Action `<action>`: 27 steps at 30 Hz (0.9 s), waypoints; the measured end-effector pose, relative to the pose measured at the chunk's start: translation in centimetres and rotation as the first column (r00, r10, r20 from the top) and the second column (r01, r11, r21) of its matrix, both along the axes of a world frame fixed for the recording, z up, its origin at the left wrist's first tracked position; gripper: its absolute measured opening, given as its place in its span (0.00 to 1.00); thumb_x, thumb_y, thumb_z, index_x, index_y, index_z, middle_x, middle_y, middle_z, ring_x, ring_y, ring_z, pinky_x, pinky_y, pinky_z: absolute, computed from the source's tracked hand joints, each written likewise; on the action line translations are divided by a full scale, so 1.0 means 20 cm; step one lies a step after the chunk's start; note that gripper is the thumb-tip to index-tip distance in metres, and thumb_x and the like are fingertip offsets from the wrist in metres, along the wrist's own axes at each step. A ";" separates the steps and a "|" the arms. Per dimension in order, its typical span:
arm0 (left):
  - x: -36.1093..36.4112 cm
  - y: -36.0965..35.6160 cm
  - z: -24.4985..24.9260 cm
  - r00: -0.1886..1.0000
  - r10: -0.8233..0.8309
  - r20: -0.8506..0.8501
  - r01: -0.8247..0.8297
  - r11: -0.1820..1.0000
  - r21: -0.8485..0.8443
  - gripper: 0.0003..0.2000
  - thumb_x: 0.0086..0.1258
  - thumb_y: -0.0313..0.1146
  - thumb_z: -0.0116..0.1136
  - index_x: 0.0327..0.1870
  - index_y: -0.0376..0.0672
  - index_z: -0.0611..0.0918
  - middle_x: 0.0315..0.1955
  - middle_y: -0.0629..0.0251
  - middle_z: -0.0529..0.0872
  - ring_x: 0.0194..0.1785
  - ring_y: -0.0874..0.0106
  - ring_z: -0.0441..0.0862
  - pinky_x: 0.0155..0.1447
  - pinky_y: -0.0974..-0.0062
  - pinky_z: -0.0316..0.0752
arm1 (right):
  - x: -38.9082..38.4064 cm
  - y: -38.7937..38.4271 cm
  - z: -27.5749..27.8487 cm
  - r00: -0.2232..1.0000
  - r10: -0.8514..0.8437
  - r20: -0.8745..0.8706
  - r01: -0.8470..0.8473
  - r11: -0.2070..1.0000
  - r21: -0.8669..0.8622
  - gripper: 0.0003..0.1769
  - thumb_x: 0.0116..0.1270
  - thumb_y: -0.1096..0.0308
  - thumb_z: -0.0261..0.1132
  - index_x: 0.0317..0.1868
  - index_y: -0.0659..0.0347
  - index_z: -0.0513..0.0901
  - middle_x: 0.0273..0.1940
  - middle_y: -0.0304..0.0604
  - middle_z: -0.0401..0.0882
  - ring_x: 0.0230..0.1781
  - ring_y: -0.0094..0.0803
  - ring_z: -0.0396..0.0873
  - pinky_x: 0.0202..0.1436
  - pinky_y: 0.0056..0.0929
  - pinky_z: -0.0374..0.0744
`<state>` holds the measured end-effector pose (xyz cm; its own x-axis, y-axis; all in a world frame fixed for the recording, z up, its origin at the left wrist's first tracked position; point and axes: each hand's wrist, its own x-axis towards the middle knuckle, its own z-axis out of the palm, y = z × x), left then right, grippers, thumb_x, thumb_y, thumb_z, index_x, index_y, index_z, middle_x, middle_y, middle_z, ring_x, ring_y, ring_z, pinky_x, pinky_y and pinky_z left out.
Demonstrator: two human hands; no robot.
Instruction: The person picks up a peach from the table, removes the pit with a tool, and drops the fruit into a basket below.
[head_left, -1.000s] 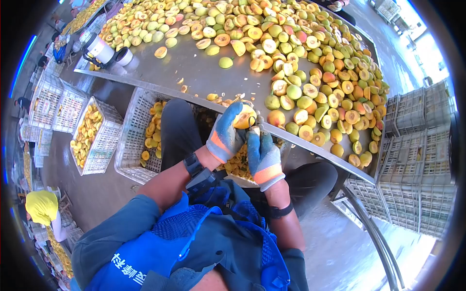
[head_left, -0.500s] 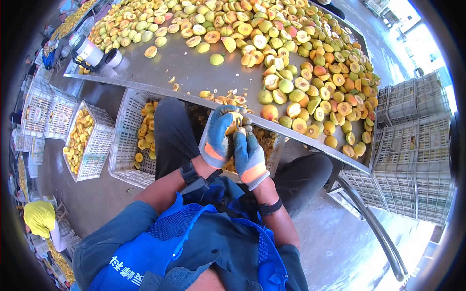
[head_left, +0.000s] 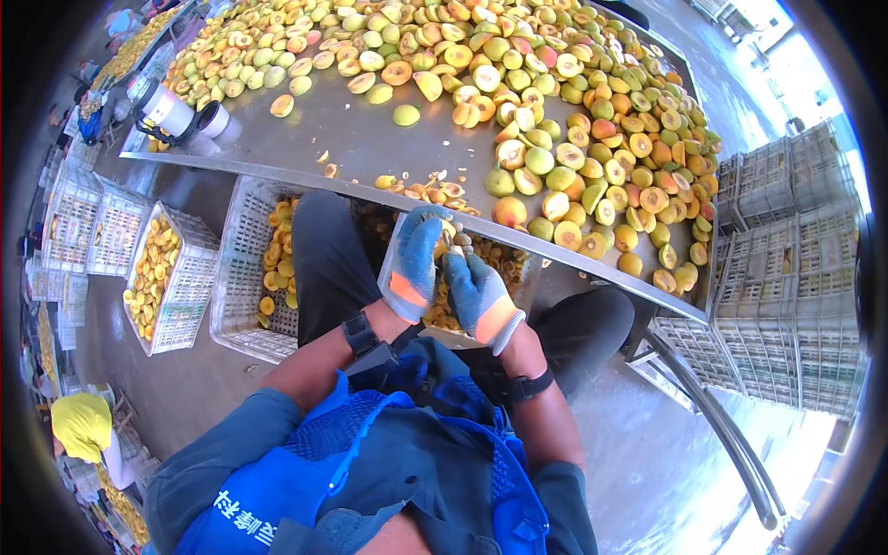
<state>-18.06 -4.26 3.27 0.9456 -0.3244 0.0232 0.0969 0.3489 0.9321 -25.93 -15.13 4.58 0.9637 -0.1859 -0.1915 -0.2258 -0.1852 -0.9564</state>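
Both hands wear blue-coated gloves with orange and grey cuffs and meet at the near edge of a metal table (head_left: 351,139). My left hand (head_left: 415,259) is curled round a yellow fruit piece (head_left: 447,231), mostly hidden by the fingers. Close against it, my right hand (head_left: 476,287) has its fingers pinched; what they grip is too small to make out. Beneath the hands stands a crate (head_left: 529,287) with yellow pieces in it. Fruit scraps (head_left: 435,191) lie on the table just beyond. Halved yellow-green fruits (head_left: 555,157) are heaped across the far and right side.
Crates of fruit halves stand at the left (head_left: 194,296) and beside my left leg (head_left: 242,268). Stacked crates (head_left: 786,305) rise at the right, near a curved metal bar (head_left: 712,425). A white and black container (head_left: 166,111) sits on the table. A person in yellow (head_left: 81,427) is at lower left.
The right hand has tilted and its wrist has swung a little to the right. The left hand has closed further over the fruit piece, less of which shows. The view has shifted slightly.
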 end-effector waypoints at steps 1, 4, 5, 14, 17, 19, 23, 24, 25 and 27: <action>-0.02 -0.02 0.05 0.997 0.014 -0.075 -0.018 0.998 -0.057 0.10 0.79 0.35 0.48 0.50 0.40 0.78 0.42 0.60 0.84 0.43 0.68 0.85 0.52 0.70 0.83 | 0.01 0.00 0.01 1.000 0.004 0.024 -0.007 0.994 0.106 0.23 0.82 0.62 0.56 0.66 0.72 0.74 0.40 0.63 0.87 0.44 0.49 0.88 0.48 0.39 0.82; -0.07 -0.07 0.10 0.960 0.030 -0.279 -0.081 0.982 -0.173 0.11 0.80 0.38 0.46 0.51 0.40 0.77 0.42 0.60 0.84 0.42 0.68 0.85 0.50 0.69 0.83 | 0.00 0.06 0.01 0.999 -0.031 0.024 0.034 0.991 -0.132 0.19 0.82 0.63 0.56 0.59 0.72 0.79 0.38 0.61 0.86 0.41 0.45 0.87 0.45 0.38 0.82; -0.06 -0.07 0.10 0.970 -0.013 -0.242 -0.030 0.984 -0.174 0.12 0.80 0.38 0.46 0.51 0.41 0.77 0.42 0.60 0.84 0.42 0.68 0.85 0.50 0.69 0.83 | -0.01 0.04 0.02 0.999 0.007 0.049 0.000 0.990 -0.143 0.19 0.82 0.62 0.56 0.59 0.72 0.79 0.38 0.61 0.86 0.41 0.45 0.87 0.45 0.38 0.82; 0.00 0.00 0.06 0.929 -0.182 -0.322 0.114 0.969 -0.217 0.17 0.83 0.47 0.49 0.45 0.40 0.79 0.38 0.58 0.86 0.41 0.67 0.86 0.49 0.68 0.84 | -0.03 -0.04 0.10 0.987 0.116 -0.115 -0.111 0.993 0.046 0.23 0.83 0.55 0.56 0.54 0.70 0.83 0.35 0.46 0.86 0.37 0.27 0.80 0.41 0.33 0.80; 0.03 0.00 0.03 0.940 -0.154 -0.306 0.123 0.985 -0.119 0.19 0.83 0.51 0.49 0.44 0.42 0.79 0.31 0.60 0.86 0.33 0.68 0.86 0.39 0.70 0.84 | -0.04 -0.07 0.10 0.958 0.185 -0.218 -0.154 0.976 0.152 0.23 0.82 0.54 0.57 0.53 0.70 0.84 0.33 0.39 0.83 0.34 0.21 0.78 0.36 0.27 0.78; 0.03 -0.01 0.06 0.881 -0.139 -0.453 0.098 0.989 -0.114 0.20 0.83 0.52 0.49 0.43 0.42 0.78 0.28 0.61 0.85 0.29 0.69 0.85 0.36 0.71 0.84 | -0.04 -0.07 0.10 0.942 0.212 -0.260 -0.159 0.964 0.211 0.23 0.82 0.54 0.57 0.52 0.69 0.84 0.31 0.36 0.80 0.30 0.18 0.76 0.33 0.23 0.75; 0.04 0.01 0.01 0.920 -0.180 -0.349 0.200 0.979 0.023 0.31 0.80 0.61 0.47 0.32 0.39 0.83 0.27 0.59 0.86 0.28 0.66 0.85 0.38 0.70 0.83 | -0.06 -0.08 0.16 0.921 0.259 -0.292 -0.114 0.894 0.434 0.23 0.82 0.51 0.55 0.45 0.63 0.84 0.25 0.31 0.74 0.23 0.15 0.70 0.24 0.19 0.67; 0.03 0.02 0.00 0.920 -0.205 -0.334 0.232 0.972 0.045 0.33 0.80 0.63 0.46 0.29 0.39 0.84 0.27 0.58 0.86 0.29 0.66 0.85 0.39 0.69 0.83 | -0.07 -0.09 0.19 0.909 0.280 -0.309 -0.084 0.848 0.523 0.23 0.83 0.50 0.55 0.44 0.62 0.84 0.24 0.30 0.73 0.20 0.15 0.69 0.22 0.19 0.65; 0.03 0.03 -0.01 0.911 -0.227 -0.344 0.256 0.966 0.039 0.32 0.80 0.63 0.46 0.29 0.39 0.84 0.26 0.58 0.85 0.29 0.66 0.85 0.39 0.69 0.83 | -0.09 -0.11 0.18 0.899 0.328 -0.290 -0.085 0.781 0.619 0.23 0.83 0.49 0.55 0.42 0.60 0.83 0.22 0.29 0.71 0.18 0.15 0.66 0.20 0.19 0.63; 0.03 0.05 -0.02 0.888 -0.282 -0.363 0.298 0.955 -0.013 0.31 0.80 0.62 0.47 0.29 0.40 0.83 0.27 0.58 0.85 0.30 0.66 0.85 0.39 0.70 0.83 | -0.11 -0.12 0.11 0.877 0.423 -0.230 -0.090 0.613 0.785 0.23 0.83 0.46 0.54 0.40 0.57 0.81 0.19 0.27 0.67 0.14 0.16 0.62 0.17 0.19 0.59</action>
